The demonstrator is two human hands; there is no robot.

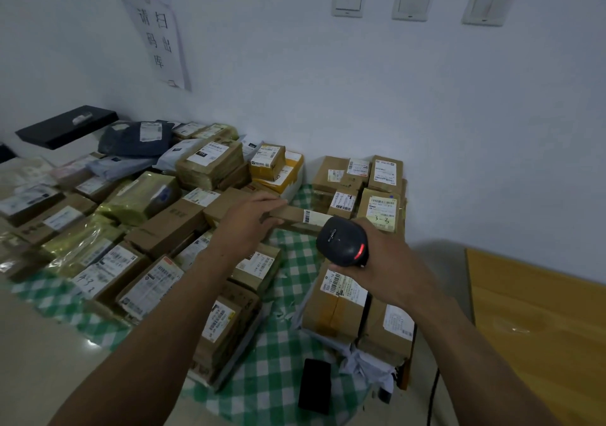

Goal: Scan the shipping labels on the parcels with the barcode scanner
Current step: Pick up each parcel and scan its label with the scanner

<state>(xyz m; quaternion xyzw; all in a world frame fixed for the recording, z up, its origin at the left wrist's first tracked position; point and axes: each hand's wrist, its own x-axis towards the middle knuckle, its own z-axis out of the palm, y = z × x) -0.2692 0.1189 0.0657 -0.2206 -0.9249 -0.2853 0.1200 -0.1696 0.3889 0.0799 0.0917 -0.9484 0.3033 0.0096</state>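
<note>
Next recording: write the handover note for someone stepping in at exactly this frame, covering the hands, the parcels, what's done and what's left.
Left hand: grips one end of a long narrow brown cardboard parcel, white shipping label facing up.
Right hand: grips the black handheld barcode scanner, red light lit, head close to that label.
Other labelled parcels lie in piles left and right on the green-and-white checked cloth.
Done: cannot tell which parcels are already scanned.
Left: probably scan the held label, set the parcel down, then continue through the piles.
</note>
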